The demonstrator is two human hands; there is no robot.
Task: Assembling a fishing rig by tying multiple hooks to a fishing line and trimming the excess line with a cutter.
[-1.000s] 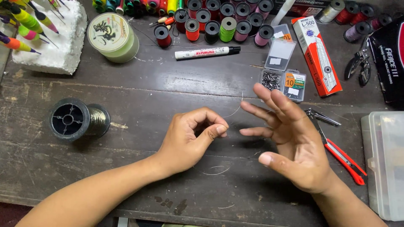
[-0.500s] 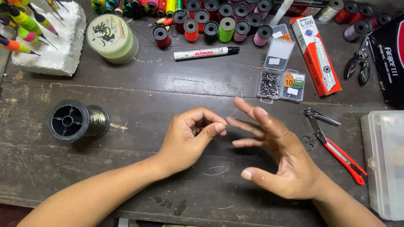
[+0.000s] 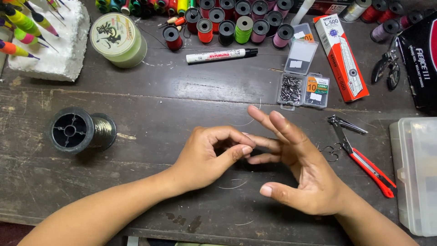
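My left hand (image 3: 205, 159) rests on the dark wooden table (image 3: 173, 100), thumb and forefinger curled together and pinched on a thin clear fishing line (image 3: 249, 122) that arcs up behind the fingers. My right hand (image 3: 300, 175) is just to its right, palm turned inward, fingers spread. Its middle fingers reach to the left hand's fingertips, and nothing is gripped in it. A short scrap of line (image 3: 232, 186) lies on the table below the hands.
A black spool of line (image 3: 75, 130) sits at left, an open hook box (image 3: 302, 89) behind the hands, red-handled pliers (image 3: 364, 159) and a clear plastic case (image 3: 416, 173) at right. A marker (image 3: 221, 55), thread spools (image 3: 236, 20), a pale green spool (image 3: 117, 40) and a foam block with floats (image 3: 45, 45) line the back.
My right hand has moved left toward my left hand until its fingers meet the left fingertips. The left hand has stayed in place, still pinched.
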